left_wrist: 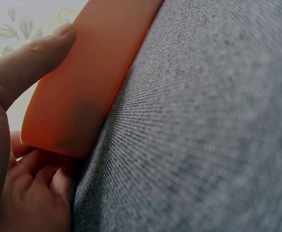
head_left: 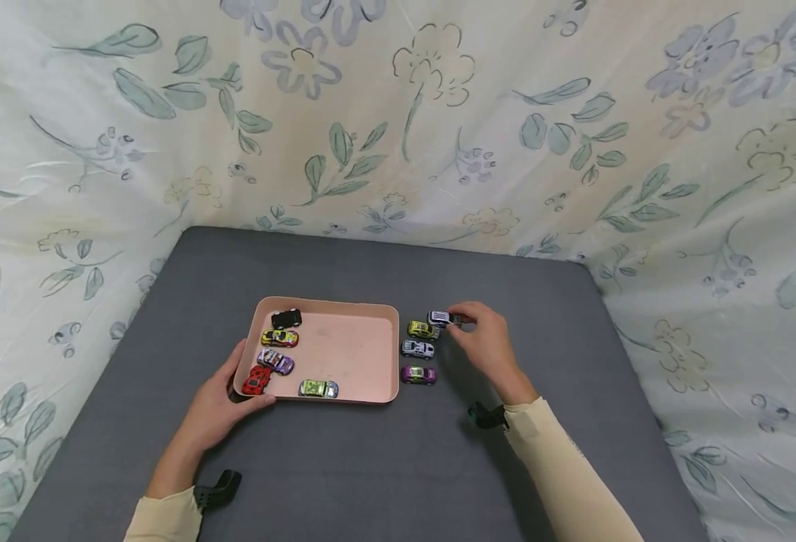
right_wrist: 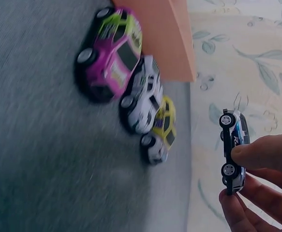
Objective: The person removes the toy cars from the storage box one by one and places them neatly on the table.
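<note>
1. The left hand (head_left: 218,406) grips the pink tray (head_left: 357,310) at its 7 o'clock corner. In the left wrist view the thumb lies along the outer wall while the fingers (left_wrist: 39,176) curl under the base, so the hold is closed round the tray's edge and steadies it on the grey table (head_left: 343,467).
2. Five toy cars already lie in the tray, all along its 9 o'clock and 6 o'clock sides: a black car (head_left: 286,318), a yellow-and-red car (head_left: 279,338), a purple-and-white car (head_left: 276,361), a red car (head_left: 257,379) just beside the thumb, and a green car (head_left: 318,388).
3. Just outside the tray's 3 o'clock wall, three cars stand in a column on the cloth: a yellow car (head_left: 422,330), a white car (head_left: 417,348) and a magenta car (head_left: 419,374), close together with the white one between the others.
4. The right hand (head_left: 486,342) pinches a blue-and-white car (right_wrist: 233,152) between thumb and fingertips. The right wrist view shows its wheels clear of the table, lifted at about 1 o'clock from the column.
5. By my reading, the step in hand is carrying this fourth loose car over to the tray. The next move calls for swinging it toward 9 o'clock, over the wall, and setting it down on the bare middle of the tray without knocking the parked cars.
</note>
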